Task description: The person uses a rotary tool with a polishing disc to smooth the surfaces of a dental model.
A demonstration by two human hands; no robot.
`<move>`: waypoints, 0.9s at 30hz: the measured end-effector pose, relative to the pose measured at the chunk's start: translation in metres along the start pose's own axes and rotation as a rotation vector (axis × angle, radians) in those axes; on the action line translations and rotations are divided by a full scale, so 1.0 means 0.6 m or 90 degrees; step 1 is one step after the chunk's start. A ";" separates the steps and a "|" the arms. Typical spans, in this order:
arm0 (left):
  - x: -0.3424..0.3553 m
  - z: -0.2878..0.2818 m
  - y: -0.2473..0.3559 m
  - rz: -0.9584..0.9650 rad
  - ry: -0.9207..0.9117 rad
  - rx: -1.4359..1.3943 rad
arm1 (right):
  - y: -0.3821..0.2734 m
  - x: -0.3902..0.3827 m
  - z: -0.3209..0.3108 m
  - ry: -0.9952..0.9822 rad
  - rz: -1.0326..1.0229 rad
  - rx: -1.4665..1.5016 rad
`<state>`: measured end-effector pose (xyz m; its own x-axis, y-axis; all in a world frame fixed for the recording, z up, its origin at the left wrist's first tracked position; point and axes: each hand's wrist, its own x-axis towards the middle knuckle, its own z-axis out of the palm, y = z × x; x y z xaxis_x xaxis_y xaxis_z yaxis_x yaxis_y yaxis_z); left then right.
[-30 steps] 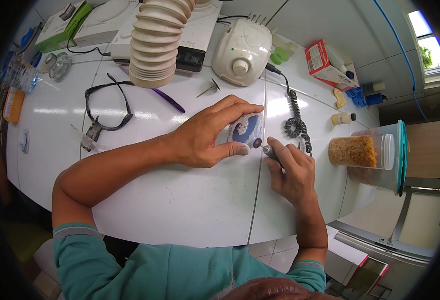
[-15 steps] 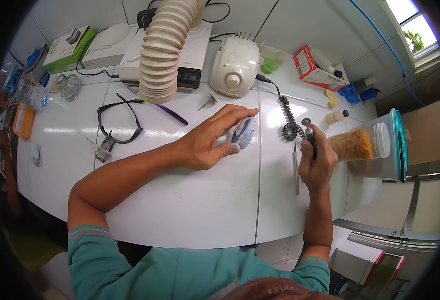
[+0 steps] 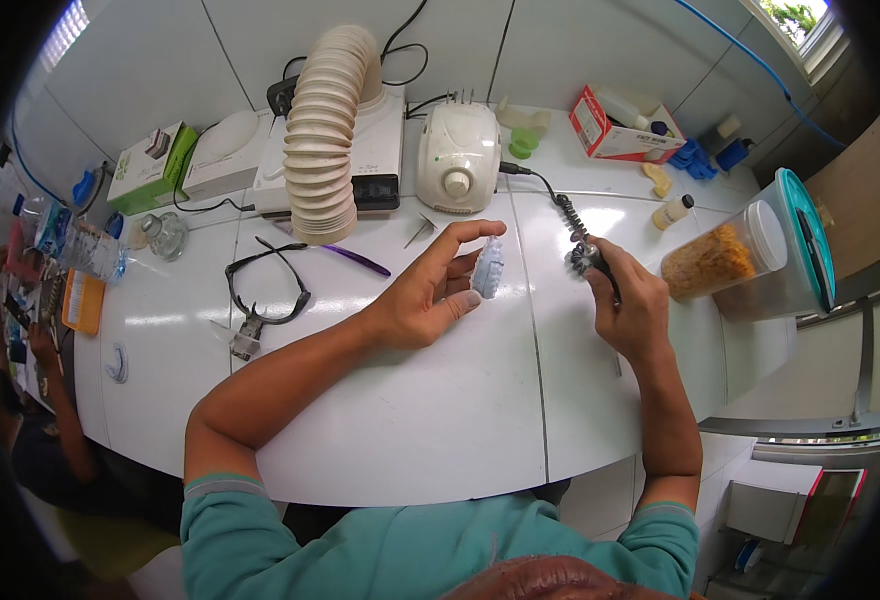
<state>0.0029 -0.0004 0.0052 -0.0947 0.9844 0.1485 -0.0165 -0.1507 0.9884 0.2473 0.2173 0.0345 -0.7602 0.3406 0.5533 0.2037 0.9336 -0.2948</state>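
Observation:
My left hand (image 3: 407,303) pinches a pale blue-white dental cast (image 3: 489,268) between thumb and fingers, held upright over the white tabletop. A row of tooth shapes shows along its right side. In my right hand (image 3: 637,308) is a dark rotary handpiece (image 3: 610,272) with a round metal tip pointing up and left, apart from the cast. A black coiled cord (image 3: 566,212) runs from behind the tip to the white control unit (image 3: 460,150). Under my right hand, a thin metal tool is mostly hidden.
A ribbed hose (image 3: 322,140) hangs at the back. Dark-framed glasses (image 3: 305,300) and a purple pen (image 3: 362,261) lie left of my hand. At right stand an orange-filled jar (image 3: 710,262), a teal-lidded container (image 3: 782,270) and a small bottle (image 3: 672,212). Another person's arm (image 3: 65,410) shows far left.
The cast has turned in my left hand, so its tooth side shows more. My right hand with the handpiece has come a little nearer the coiled cord. The whole view has shifted.

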 end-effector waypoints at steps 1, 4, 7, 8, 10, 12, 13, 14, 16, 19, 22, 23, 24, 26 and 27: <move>-0.001 -0.001 -0.005 0.027 0.004 -0.024 | -0.001 0.000 0.000 -0.005 0.000 -0.005; -0.001 0.002 -0.012 0.029 0.010 -0.046 | -0.003 0.000 0.002 -0.007 0.001 -0.004; -0.001 -0.004 -0.019 0.010 0.020 -0.018 | -0.006 0.000 0.005 -0.017 -0.003 0.005; 0.001 -0.004 -0.020 0.006 0.019 -0.016 | -0.007 0.000 0.004 -0.025 -0.008 0.001; 0.002 -0.005 -0.021 0.022 0.022 -0.003 | -0.009 0.000 0.002 -0.030 0.000 0.008; 0.003 -0.005 -0.025 0.029 0.027 -0.001 | -0.008 -0.001 0.002 -0.039 0.009 0.015; 0.003 -0.005 -0.026 0.039 0.033 0.001 | -0.007 -0.001 0.003 -0.043 0.009 0.017; 0.004 -0.003 -0.022 0.039 0.031 0.000 | -0.005 0.000 0.000 -0.046 0.007 0.015; 0.005 -0.001 -0.010 -0.019 0.081 0.024 | -0.003 0.001 -0.001 -0.038 0.001 0.028; 0.002 0.004 -0.016 -0.055 0.135 -0.024 | -0.008 0.005 -0.004 -0.048 -0.014 0.065; 0.001 0.007 -0.015 -0.068 0.120 0.031 | -0.014 0.001 -0.002 -0.073 -0.025 0.096; 0.002 0.010 -0.013 -0.070 0.119 0.028 | -0.017 0.000 -0.001 -0.079 -0.034 0.111; 0.003 0.013 -0.010 -0.052 0.125 0.026 | -0.019 -0.001 -0.002 -0.083 -0.031 0.110; 0.003 0.017 -0.009 -0.037 0.129 0.020 | -0.024 -0.001 -0.007 -0.120 -0.070 0.110; 0.001 0.018 -0.010 -0.026 0.134 0.061 | -0.026 -0.001 -0.007 -0.123 -0.066 0.110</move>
<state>0.0137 0.0023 -0.0002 -0.3020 0.9471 0.1091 0.0694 -0.0923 0.9933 0.2474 0.2031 0.0421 -0.8786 0.2005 0.4334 0.0227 0.9241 -0.3815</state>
